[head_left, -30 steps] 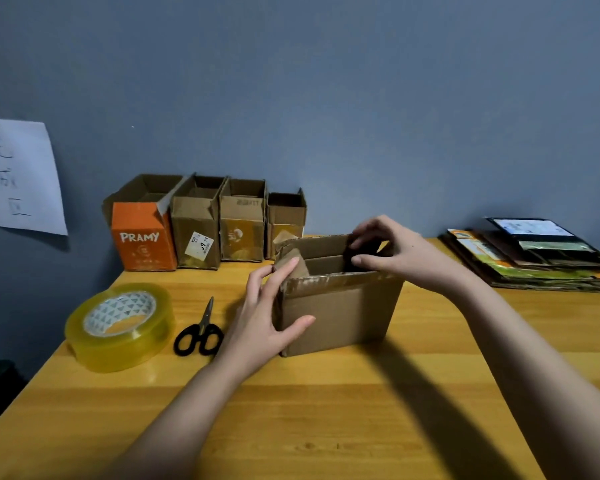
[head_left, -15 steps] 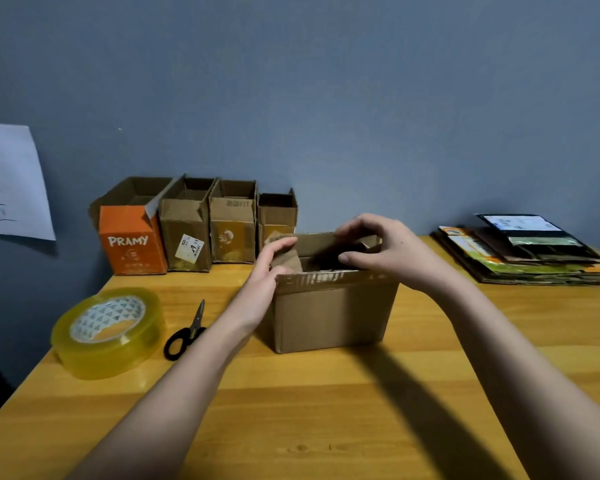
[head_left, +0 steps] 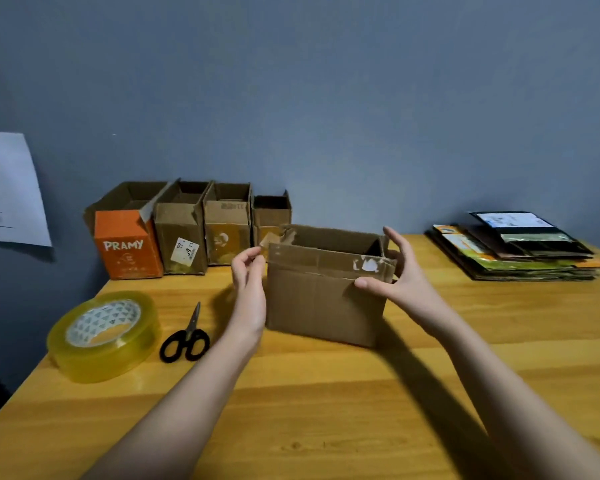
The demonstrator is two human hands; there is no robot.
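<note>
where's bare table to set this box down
Free: the front strip of table nearer than the box, and the stretch between box and flat stack at right. Crowded: the left, with row of boxes, tape roll, scissors.

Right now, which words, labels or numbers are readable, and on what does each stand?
"PRAMY": on the orange box.
White sticker on the next box: too small to read.
Third box: print blurred.
Sheet on the wall: handwriting blurred.
Flat stack at right: labels unreadable.
Held cardboard box: no text.
</note>
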